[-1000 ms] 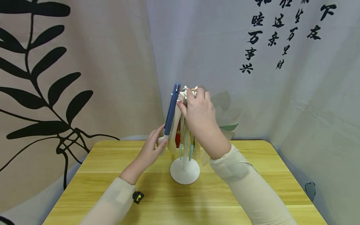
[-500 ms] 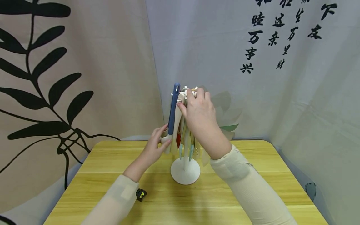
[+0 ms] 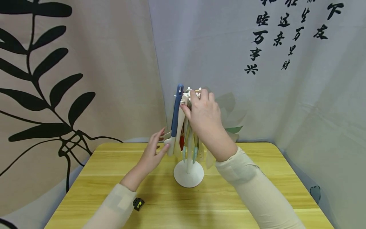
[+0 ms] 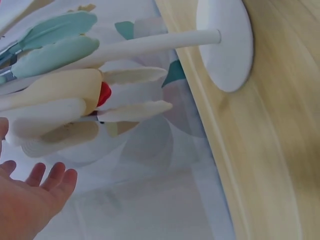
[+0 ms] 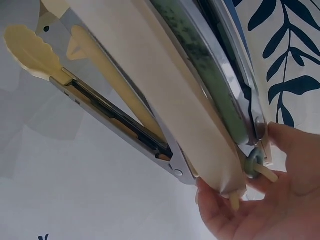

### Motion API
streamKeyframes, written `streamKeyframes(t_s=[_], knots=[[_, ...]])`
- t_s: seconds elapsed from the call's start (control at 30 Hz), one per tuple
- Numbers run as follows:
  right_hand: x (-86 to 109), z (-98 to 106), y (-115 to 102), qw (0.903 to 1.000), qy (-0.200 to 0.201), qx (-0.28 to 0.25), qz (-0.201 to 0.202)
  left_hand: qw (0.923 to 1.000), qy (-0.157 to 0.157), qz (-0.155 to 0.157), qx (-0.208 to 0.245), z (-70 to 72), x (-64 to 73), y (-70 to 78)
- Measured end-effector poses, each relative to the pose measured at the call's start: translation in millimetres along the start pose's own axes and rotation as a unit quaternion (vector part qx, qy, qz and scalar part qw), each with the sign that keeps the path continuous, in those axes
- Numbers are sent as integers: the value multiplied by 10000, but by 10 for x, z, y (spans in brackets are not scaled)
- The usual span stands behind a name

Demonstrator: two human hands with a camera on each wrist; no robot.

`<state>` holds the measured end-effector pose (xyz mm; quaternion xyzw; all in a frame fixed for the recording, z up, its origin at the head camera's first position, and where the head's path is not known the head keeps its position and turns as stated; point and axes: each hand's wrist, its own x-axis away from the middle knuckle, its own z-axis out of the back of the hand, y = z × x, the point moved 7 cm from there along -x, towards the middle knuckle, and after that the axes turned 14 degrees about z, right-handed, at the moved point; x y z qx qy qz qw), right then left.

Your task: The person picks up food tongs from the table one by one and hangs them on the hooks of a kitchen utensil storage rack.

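A white utensil rack (image 3: pixel 189 176) stands upright on the table, hung all round with kitchen utensils. My right hand (image 3: pixel 206 116) grips the rack's top, fingers over the hooks; in the right wrist view its fingers (image 5: pixel 212 210) lie around the hook ends beside metal tongs (image 5: pixel 120 120) with yellow tips. A blue-handled utensil (image 3: pixel 175 111) with a whitish head hangs on the rack's left side. Close by its head is my left hand (image 3: pixel 150 154), fingers spread and loosely bent. In the left wrist view that hand (image 4: pixel 35 200) holds nothing and is apart from the pale utensil heads.
Teal-tipped tongs (image 4: pixel 57 47) and a red utensil piece (image 3: pixel 181 142) hang among the others. Under the rack is a wooden table (image 3: pixel 243 197), with its far edge just behind. Printed cloth (image 3: pixel 120 63) hangs behind it.
My left hand has let go of the blue-handled utensil and drawn slightly left, fingers opening. The utensil swung a little right toward the rack and now hangs more upright. My right hand stays put.
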<state>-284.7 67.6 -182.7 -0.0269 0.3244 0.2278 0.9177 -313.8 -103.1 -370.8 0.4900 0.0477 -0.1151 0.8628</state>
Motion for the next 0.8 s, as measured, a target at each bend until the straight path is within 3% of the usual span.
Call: streamKeyframes(t_s=[0.2,0.4,0.6,0.8], knots=[[13,-8,55,9991,-424,-35,20,9995,-39,-7,-316,105,85,-70],[78,66,50,9957,-800,-467,90,9953,-39,154,-952,282,173,-157],[223,239,205,9935,-449,-993,335,9882,-43,281,-1503,487,246,-207],[509,151,714,9918,-176,-1198,417,9756,168,259,-2174,664,253,-263]])
